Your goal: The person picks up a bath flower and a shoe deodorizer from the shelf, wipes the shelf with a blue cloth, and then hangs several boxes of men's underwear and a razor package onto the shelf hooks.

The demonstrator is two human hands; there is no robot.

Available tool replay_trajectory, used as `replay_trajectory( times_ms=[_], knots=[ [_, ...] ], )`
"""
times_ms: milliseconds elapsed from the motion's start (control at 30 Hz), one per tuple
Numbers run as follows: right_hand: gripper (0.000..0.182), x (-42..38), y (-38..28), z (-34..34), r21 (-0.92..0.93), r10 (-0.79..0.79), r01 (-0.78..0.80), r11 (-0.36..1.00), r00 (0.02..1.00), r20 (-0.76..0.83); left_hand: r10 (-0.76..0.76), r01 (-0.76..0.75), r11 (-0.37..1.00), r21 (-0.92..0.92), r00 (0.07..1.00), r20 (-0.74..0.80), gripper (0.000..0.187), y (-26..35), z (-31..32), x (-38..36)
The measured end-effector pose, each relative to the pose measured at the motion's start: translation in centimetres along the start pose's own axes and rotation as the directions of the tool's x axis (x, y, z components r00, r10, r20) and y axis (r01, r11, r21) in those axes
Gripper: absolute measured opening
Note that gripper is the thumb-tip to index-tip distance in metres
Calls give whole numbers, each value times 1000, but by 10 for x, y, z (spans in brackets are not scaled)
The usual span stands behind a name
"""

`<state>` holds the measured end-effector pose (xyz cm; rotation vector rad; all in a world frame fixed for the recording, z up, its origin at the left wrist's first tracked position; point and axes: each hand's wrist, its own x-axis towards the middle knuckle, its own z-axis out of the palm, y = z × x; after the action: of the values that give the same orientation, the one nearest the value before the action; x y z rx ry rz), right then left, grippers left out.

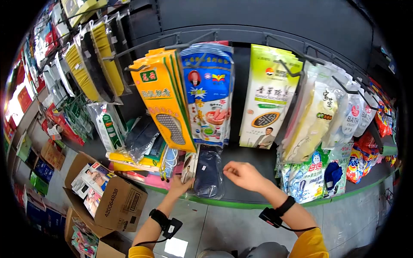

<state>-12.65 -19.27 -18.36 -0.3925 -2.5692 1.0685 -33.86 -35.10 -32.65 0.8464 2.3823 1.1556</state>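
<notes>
My left hand (180, 185) is closed at the lower edge of a narrow insole packet (189, 167) with a person's photo printed on it. The packet stands on the shelf, partly under the hanging orange insole packets (161, 99). Just to its right lies a clear bag with dark blue insoles (208, 172), a small white label on it. My right hand (244, 175) hovers right of that bag, its fingertips drawn together and nothing visible in them. Above hang blue insole packets (209, 94) and, farther right, green-and-white insole packets (269, 94).
Bagged bath items (350, 114) and laundry packs (304, 178) fill the right side. Left of my hands is a pile of packaged goods (148, 159). An open cardboard box (122, 202) stands on the floor at left. Metal hooks stick out above; the shelf has a green front edge (241, 205).
</notes>
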Motion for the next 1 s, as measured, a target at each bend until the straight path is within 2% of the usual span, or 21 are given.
replay_trajectory(
  times_ms=[67,100,167,200,267,400,467,500,533,600,633,700,733,800,833,867,900,967,1000],
  knots=[
    [16,13,10,30,55,60,-63,997,997,51,-12,16,996,-90,999,49,88,-87,27,36],
    [17,20,17,45,117,54,-63,991,996,74,-13,17,995,-97,999,45,88,-95,28,36],
    [18,31,27,71,90,102,-113,989,988,119,-145,168,959,-229,983,113,101,-102,39,35],
    [18,37,33,84,67,120,-130,989,984,131,-148,171,956,-239,983,113,101,-95,35,33],
    [19,44,47,107,102,126,-141,985,981,146,-251,287,953,-93,926,280,107,-68,19,26],
    [21,49,50,128,134,143,-166,977,976,166,-239,270,957,-109,941,240,112,-67,25,31],
    [21,50,54,133,152,167,-196,969,968,185,-319,335,942,-21,915,247,115,-61,23,32],
    [22,51,56,135,167,191,-225,960,961,201,-367,391,919,-45,894,258,119,-57,22,33],
    [22,51,57,136,168,191,-226,960,960,204,-370,394,918,-45,892,257,119,-63,27,33],
    [25,51,58,136,134,229,-267,954,941,248,-369,400,899,-180,911,182,123,-76,39,34],
    [25,53,57,134,138,229,-269,953,941,250,-372,403,898,-176,910,182,123,-60,29,30],
    [25,56,52,131,94,247,-274,957,942,227,-302,359,850,-385,932,202,126,-32,9,23],
    [25,54,50,134,101,244,-272,957,942,231,-307,362,851,-380,931,198,126,-39,11,24],
    [25,59,49,134,129,305,-335,933,929,208,-244,274,933,-235,958,151,125,-53,19,37],
    [24,58,49,138,141,288,-319,937,936,203,-351,410,889,-206,896,271,126,-51,15,35],
    [24,55,50,137,128,275,-304,944,940,204,-321,404,901,-156,865,386,127,-72,28,47],
    [24,51,47,136,125,257,-286,950,944,206,-317,401,899,-178,874,369,129,-97,46,53],
    [25,46,37,127,125,264,-295,947,939,218,-311,399,892,-211,882,354,130,-102,50,52],
    [25,46,37,122,112,266,-296,949,938,222,-374,442,887,-136,859,350,130,-83,38,45]
  ],
)
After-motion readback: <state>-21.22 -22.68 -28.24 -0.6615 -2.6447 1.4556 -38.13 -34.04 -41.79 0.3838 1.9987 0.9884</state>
